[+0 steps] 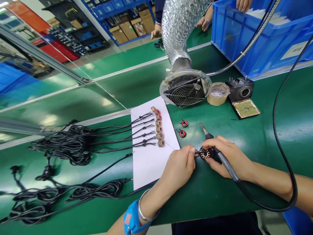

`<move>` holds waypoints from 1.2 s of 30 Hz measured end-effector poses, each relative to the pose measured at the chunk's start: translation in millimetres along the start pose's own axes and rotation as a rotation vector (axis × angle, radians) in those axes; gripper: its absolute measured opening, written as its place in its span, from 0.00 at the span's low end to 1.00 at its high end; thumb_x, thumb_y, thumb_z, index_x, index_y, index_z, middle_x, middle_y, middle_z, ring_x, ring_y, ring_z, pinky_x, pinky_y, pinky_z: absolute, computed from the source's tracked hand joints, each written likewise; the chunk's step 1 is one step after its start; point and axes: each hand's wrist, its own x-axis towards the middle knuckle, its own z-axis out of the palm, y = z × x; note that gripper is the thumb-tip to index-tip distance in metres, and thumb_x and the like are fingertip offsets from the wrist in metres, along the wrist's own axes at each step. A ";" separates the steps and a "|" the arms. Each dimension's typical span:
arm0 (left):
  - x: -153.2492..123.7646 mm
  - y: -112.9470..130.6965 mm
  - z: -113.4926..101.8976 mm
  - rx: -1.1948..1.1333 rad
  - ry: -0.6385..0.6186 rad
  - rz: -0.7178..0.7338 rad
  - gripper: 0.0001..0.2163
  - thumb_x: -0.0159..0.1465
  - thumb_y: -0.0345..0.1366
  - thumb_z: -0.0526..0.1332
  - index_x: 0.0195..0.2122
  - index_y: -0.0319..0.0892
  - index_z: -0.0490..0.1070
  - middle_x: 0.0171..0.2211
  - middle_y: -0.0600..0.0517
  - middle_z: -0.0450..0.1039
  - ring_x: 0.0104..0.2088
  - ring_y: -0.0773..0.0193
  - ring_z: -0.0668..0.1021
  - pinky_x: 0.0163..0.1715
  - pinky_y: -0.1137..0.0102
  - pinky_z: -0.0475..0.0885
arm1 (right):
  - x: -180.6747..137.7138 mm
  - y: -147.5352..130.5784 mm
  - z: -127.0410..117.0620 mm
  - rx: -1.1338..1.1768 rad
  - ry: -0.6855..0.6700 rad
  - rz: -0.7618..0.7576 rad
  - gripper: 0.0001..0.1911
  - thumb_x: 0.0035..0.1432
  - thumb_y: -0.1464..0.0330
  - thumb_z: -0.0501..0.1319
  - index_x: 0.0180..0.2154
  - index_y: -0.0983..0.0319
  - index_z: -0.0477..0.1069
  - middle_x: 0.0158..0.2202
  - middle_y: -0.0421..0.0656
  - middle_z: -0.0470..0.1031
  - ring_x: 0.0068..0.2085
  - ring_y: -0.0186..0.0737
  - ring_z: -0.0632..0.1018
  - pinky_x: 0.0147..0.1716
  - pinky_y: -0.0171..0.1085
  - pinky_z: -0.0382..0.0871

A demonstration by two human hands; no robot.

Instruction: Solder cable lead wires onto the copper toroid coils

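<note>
A green tabletop [207, 195] on a factory line carries the work, with storage racks and a blue crate [244, 39] behind. The wound coil [204, 153] lies near the front edge, just right of a white sheet [149, 163], between the two hands. The left hand [179, 168] has its grip pressed together, pinching the black lead [197, 152] at the coil's left rim. The right hand [228, 155] has its grip closed pen-fashion round the soldering iron [227, 166], lower fingers resting against the coil. The coil lies flat, ring face up, so its axis stands upright and its lead runs out to the left. The iron's long axis runs from the cable end at the near right toward the far left; the tip points away from the person, past the coil and clear of it. Judgement: for a sound joint, keep the lead pinned against its terminal, rest the right wrist on the tabletop, bring the tip down onto lead and terminal together, and keep the fingers back from the heated end. The extractor fan [185, 93] stands beyond, facing the work.
</note>
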 end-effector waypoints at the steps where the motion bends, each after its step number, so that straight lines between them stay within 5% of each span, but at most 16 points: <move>1: 0.8 0.2 -0.3 -0.012 -0.004 -0.004 0.17 0.71 0.39 0.44 0.26 0.45 0.62 0.16 0.56 0.67 0.17 0.64 0.70 0.27 0.69 0.62 | -0.3 0.2 0.1 -0.003 -0.004 0.005 0.20 0.55 0.76 0.59 0.49 0.59 0.63 0.35 0.42 0.71 0.35 0.39 0.71 0.36 0.37 0.68; 11: 1.8 0.8 -4.0 -0.100 -0.023 0.000 0.18 0.71 0.40 0.44 0.25 0.44 0.62 0.17 0.56 0.67 0.19 0.66 0.70 0.26 0.71 0.62 | 1.4 2.5 -2.2 -0.100 -0.088 -0.069 0.16 0.61 0.73 0.56 0.51 0.59 0.61 0.37 0.43 0.73 0.36 0.40 0.72 0.36 0.38 0.68; 16: -4.1 5.7 -5.4 -0.182 -0.146 -0.009 0.09 0.66 0.40 0.54 0.44 0.44 0.68 0.20 0.58 0.66 0.20 0.66 0.70 0.22 0.72 0.59 | 3.7 2.1 -6.6 -0.117 -0.150 -0.055 0.18 0.61 0.73 0.55 0.52 0.59 0.58 0.38 0.44 0.73 0.36 0.41 0.71 0.34 0.38 0.67; 18: -5.7 7.1 -1.2 -0.135 -0.168 -0.020 0.14 0.62 0.37 0.59 0.49 0.43 0.67 0.20 0.59 0.66 0.20 0.65 0.70 0.21 0.72 0.59 | 3.7 2.9 -8.4 -0.114 -0.158 -0.051 0.19 0.60 0.73 0.55 0.53 0.58 0.57 0.39 0.44 0.72 0.37 0.42 0.72 0.33 0.39 0.67; 26: -5.9 7.2 20.7 0.275 -0.064 -0.031 0.16 0.67 0.37 0.52 0.54 0.40 0.66 0.22 0.51 0.73 0.25 0.54 0.78 0.26 0.66 0.64 | 4.5 10.2 -10.0 -0.061 -0.192 -0.041 0.19 0.61 0.69 0.57 0.53 0.57 0.57 0.41 0.44 0.71 0.40 0.43 0.72 0.36 0.40 0.67; 32: -4.7 1.3 23.3 0.271 -0.025 0.007 0.16 0.66 0.36 0.53 0.54 0.40 0.66 0.32 0.46 0.79 0.31 0.52 0.81 0.29 0.65 0.69 | 2.3 8.0 -12.1 0.064 -0.100 -0.084 0.28 0.52 0.73 0.61 0.54 0.58 0.57 0.37 0.40 0.71 0.37 0.38 0.73 0.36 0.37 0.69; 36: -12.7 0.2 16.5 0.049 0.057 0.102 0.13 0.61 0.34 0.59 0.47 0.41 0.71 0.23 0.54 0.75 0.21 0.63 0.76 0.22 0.71 0.66 | -1.9 4.0 -15.7 0.082 -0.008 -0.105 0.30 0.48 0.74 0.61 0.54 0.59 0.59 0.35 0.39 0.69 0.33 0.34 0.73 0.33 0.34 0.68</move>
